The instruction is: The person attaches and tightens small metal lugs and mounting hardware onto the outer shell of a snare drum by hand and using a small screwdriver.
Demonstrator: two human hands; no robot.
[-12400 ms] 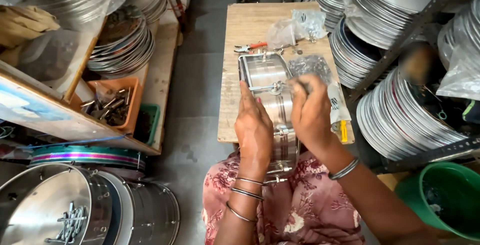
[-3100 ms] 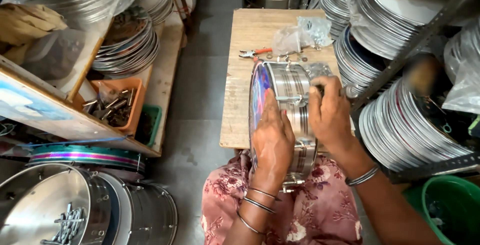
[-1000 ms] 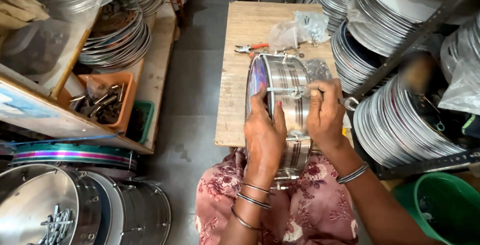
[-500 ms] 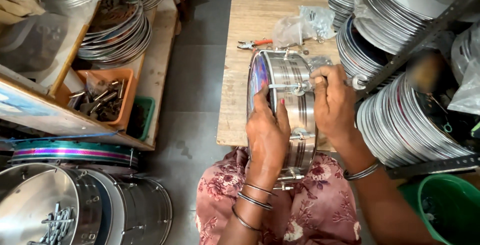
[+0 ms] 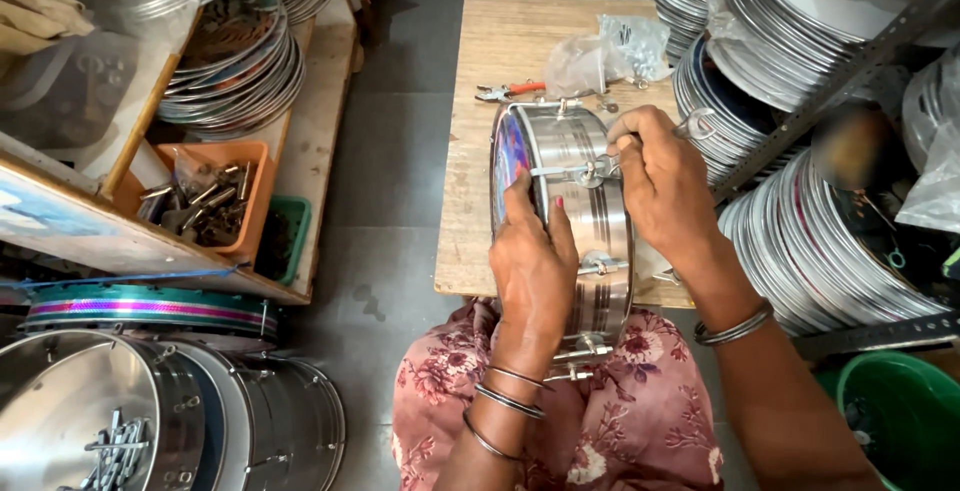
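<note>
Drum [image 5: 580, 221] of shiny metal stands on its edge between my lap and the wooden table [image 5: 480, 151], my left hand [image 5: 535, 271] pressing it steady while my right hand [image 5: 665, 186] pinches one rod fitting at the rim, some already on.

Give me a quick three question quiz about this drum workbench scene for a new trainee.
1. True or false: the left hand rests flat on the metal drum.
2. What lies on the wooden table just beyond the drum? A) pliers B) a hammer C) a paintbrush
3. Which hand grips the small tool at the drum's tension rod?

Key
1. True
2. A, the red-handled pliers
3. The right hand
</note>
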